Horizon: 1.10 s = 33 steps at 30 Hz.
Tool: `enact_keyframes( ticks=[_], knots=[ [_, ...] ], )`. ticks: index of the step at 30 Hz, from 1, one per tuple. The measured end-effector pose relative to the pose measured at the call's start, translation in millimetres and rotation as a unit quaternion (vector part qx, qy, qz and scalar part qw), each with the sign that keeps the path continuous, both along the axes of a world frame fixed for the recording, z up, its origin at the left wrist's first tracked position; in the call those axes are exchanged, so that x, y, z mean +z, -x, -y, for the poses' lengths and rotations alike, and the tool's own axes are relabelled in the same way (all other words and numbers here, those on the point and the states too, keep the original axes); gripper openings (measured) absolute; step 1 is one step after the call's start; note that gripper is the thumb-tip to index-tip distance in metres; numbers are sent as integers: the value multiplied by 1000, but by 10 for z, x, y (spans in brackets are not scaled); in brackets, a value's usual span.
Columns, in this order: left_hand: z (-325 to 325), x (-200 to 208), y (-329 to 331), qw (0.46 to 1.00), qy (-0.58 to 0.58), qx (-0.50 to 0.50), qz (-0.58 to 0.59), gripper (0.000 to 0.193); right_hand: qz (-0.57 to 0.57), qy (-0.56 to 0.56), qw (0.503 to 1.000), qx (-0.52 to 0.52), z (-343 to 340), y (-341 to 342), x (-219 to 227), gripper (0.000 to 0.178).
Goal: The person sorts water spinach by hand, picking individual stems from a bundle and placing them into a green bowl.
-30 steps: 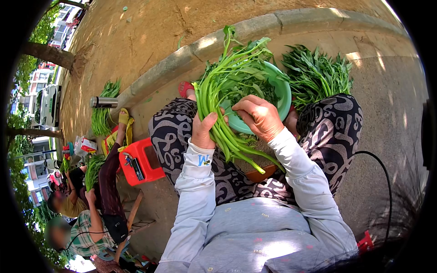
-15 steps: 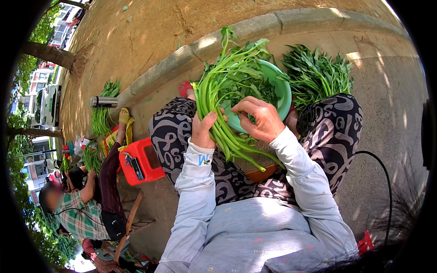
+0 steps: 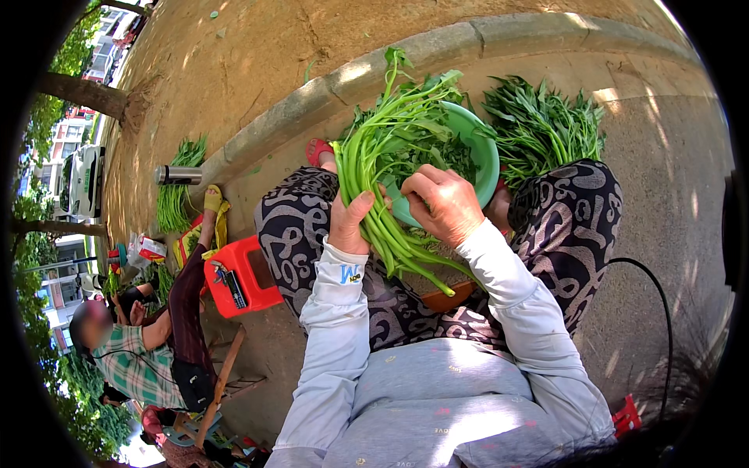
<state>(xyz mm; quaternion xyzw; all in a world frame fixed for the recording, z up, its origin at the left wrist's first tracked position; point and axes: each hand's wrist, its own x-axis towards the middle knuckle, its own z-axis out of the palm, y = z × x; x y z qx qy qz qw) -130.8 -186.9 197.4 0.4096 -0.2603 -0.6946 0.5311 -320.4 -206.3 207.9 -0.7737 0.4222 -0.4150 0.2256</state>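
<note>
A bunch of long green leafy stems, looking like water spinach (image 3: 363,160), lies across my left hand (image 3: 349,224), whose fingers are wrapped around the stalks with the thumb on top. The leafy ends lean over a mint-green basin (image 3: 489,160) between my knees, which holds loose leaves (image 3: 460,154). My right hand (image 3: 445,204) is just to the right of the bunch, over the basin's near rim. Its fingers are curled together in a pinch, and whatever they hold is hidden. The cut stalk ends point down toward my lap.
A pile of the same greens (image 3: 546,129) lies right of the basin. At left are a red plastic stool (image 3: 243,277) with small items on it, a steel flask (image 3: 178,175) and more greens (image 3: 173,209). A seated person (image 3: 144,355) is beyond. A stone curb (image 3: 452,47) runs behind.
My right hand has shifted slightly right and its fingers have curled in more. My left hand keeps its hold on the bunch. The seated person's hand has lifted off their greens.
</note>
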Motion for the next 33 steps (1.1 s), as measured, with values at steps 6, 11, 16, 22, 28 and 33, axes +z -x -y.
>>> enact_keyframes(
  ticks=[6,11,16,22,28,33],
  knots=[
    [-1,-14,15,1000,0,2,7,45,167,-243,955,3,-55,-59,-45,9],
    [2,17,24,1000,2,-23,11,46,387,-449,805,38,29,36,-62,16],
    [-3,23,19,1000,4,-17,20,48,271,-181,942,-76,57,2,-126,19],
    [13,25,48,1000,0,6,2,43,103,-18,994,-11,6,-51,-10,15],
    [30,7,41,1000,18,-3,2,43,24,-5,1000,10,-41,-26,14,24],
    [22,-12,26,1000,9,7,-6,44,43,-35,998,37,-63,-6,116,26]
  ],
)
